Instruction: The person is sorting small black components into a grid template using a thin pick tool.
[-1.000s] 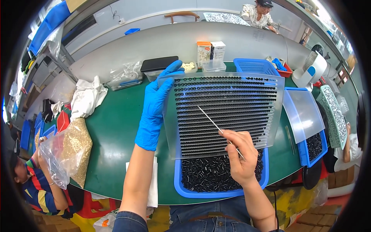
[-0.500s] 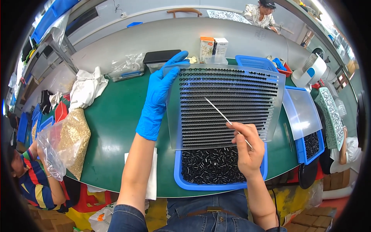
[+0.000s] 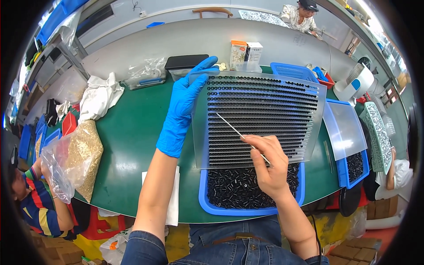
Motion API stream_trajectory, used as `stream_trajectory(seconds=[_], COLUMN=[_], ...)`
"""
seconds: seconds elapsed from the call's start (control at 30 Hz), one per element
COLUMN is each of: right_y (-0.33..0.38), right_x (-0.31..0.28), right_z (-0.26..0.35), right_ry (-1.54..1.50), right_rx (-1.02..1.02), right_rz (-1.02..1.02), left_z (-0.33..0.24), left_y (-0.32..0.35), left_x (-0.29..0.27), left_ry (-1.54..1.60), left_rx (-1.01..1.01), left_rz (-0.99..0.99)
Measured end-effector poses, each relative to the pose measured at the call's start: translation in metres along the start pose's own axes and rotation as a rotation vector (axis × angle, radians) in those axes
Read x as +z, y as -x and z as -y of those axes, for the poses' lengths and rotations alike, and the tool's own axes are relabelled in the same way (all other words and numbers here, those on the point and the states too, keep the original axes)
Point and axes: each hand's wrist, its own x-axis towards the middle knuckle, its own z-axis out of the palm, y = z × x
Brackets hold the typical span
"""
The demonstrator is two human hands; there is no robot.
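In a blue glove, my left hand (image 3: pixel 182 104) grips the upper left corner of a translucent plate (image 3: pixel 200 137), thumb in front and fingers at its top edge. Many rows of small black round parts (image 3: pixel 260 106) line the plate. My bare right hand (image 3: pixel 270 167) pinches a thin, pale metal rod (image 3: pixel 229 125), its tip at the left end of a middle row. Whether the tip touches a part, I cannot tell. Tilted toward me, the plate covers the far portion of a blue tray (image 3: pixel 203 194) holding loose black cylindrical pieces (image 3: pixel 238 187).
On the green table (image 3: pixel 132 145) lie a white cloth (image 3: pixel 173 198) and tweezers (image 3: pixel 328 157). Bagged golden pieces (image 3: pixel 88 154) rest at left. A second blue tray (image 3: pixel 365 170) with a translucent sheet (image 3: pixel 346 132) stands right. Small boxes (image 3: pixel 238 54) stand behind. Other people sit left, right and far.
My right hand and the rod have moved left, taking the tip from mid-row toward the left ends of the rows. My left hand keeps its hold on the plate.
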Motion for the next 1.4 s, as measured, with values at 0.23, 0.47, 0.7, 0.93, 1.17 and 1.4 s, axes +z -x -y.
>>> stream_trajectory(seconds=[0.23, 0.47, 0.7, 0.93, 1.17, 1.4], right_y=[0.011, 0.02, 0.022, 0.003, 0.001, 0.008], right_x=[-0.014, -0.027, -0.022, 0.009, 0.007, -0.007], right_z=[-0.01, -0.017, -0.01, 0.005, -0.001, -0.005], right_ry=[-0.055, -0.056, -0.145, -0.035, -0.006, -0.038], right_rx=[0.123, 0.172, 0.215, 0.017, -0.024, 0.112], right_rz=[-0.025, -0.03, -0.063, -0.011, -0.029, -0.057], left_z=[0.002, 0.003, 0.001, -0.002, -0.002, -0.001], left_y=[-0.001, -0.002, 0.0, 0.001, 0.001, 0.0], left_x=[-0.003, -0.004, -0.002, -0.001, -0.001, -0.002], left_ry=[-0.081, -0.012, -0.057, -0.008, -0.014, -0.012], left_rx=[0.02, 0.024, 0.026, -0.003, -0.012, -0.005], left_rz=[0.034, 0.012, 0.006, 0.014, 0.001, 0.002])
